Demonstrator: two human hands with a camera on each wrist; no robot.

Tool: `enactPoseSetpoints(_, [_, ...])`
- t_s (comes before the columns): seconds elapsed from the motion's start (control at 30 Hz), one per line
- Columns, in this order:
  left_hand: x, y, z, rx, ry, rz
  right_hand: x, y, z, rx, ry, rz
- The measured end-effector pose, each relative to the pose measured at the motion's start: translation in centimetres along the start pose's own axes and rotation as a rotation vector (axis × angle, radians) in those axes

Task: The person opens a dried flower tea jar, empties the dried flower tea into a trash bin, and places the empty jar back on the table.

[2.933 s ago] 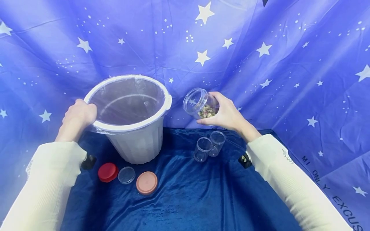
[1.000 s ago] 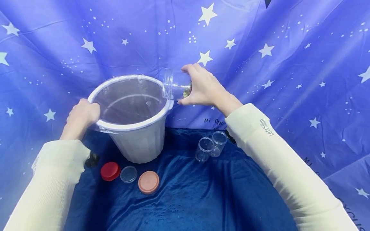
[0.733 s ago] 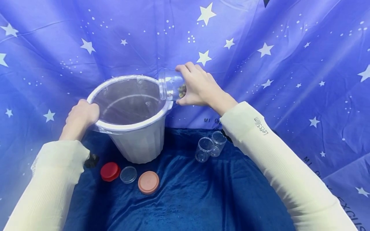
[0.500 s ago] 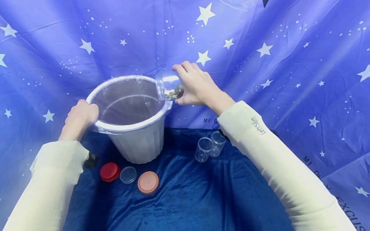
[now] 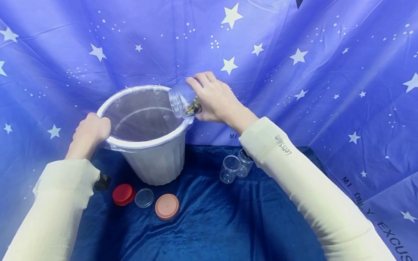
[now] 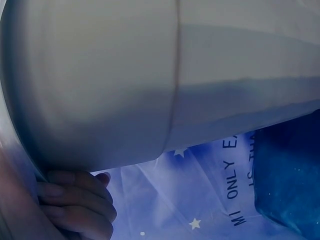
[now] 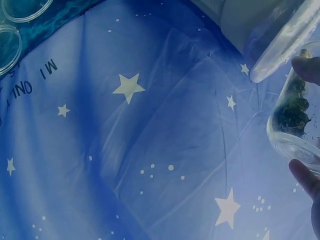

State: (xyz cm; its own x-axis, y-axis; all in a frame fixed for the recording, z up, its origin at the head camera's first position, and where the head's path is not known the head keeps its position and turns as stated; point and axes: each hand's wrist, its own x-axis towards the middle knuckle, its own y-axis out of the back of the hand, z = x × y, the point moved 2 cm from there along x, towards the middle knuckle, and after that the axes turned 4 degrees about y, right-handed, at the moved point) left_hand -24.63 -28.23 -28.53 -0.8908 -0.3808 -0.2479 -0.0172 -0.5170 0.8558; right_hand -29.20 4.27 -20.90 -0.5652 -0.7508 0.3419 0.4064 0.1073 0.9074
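Note:
In the head view, my left hand [image 5: 91,130] grips the left rim of a white trash bin [image 5: 156,163], which has a clear plastic liner folded over its rim. The left wrist view shows the fingers [image 6: 80,200] curled under that rim. My right hand [image 5: 217,99] holds a clear plastic jar [image 5: 177,99] on its side, mouth tipped toward the bin and over its right rim. Dried yellowish-green pieces [image 5: 194,106] lie along the jar's lower wall. In the right wrist view the same dried pieces [image 7: 291,112] show dark near the jar's base.
Two clear empty jars [image 5: 230,168] stand right of the bin on the dark blue cloth [image 5: 209,224]. In front of the bin lie a red lid [image 5: 123,194], a clear lid [image 5: 144,198] and a pink lid [image 5: 167,206]. A starry purple curtain [image 5: 277,76] hangs behind.
My right hand has carried the jar left from beside the bin to its rim and tipped it further. The dried pieces have slid toward the jar's mouth. My left hand stays on the rim.

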Motion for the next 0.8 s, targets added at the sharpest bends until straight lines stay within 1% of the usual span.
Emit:
enactPoseSetpoints(0.13, [0.1,-0.1,0.0,-0.002,0.001,-0.001,0.1,-0.2,-0.3,-0.036,0.03,0.009])
enactPoseSetpoints(0.37, [0.1,0.0,0.0,-0.001,-0.01,0.005,0.3,-0.6,-0.7,-0.059,0.061,0.015])
enactPoseSetpoints(0.63, [0.1,-0.1,0.0,-0.01,-0.013,0.007,0.5,-0.8,-1.4,-0.126,0.165,0.112])
enactPoseSetpoints(0.8, [0.2,-0.1,-0.1,-0.013,-0.013,0.01,0.7,-1.0,-1.7,-0.173,0.204,0.111])
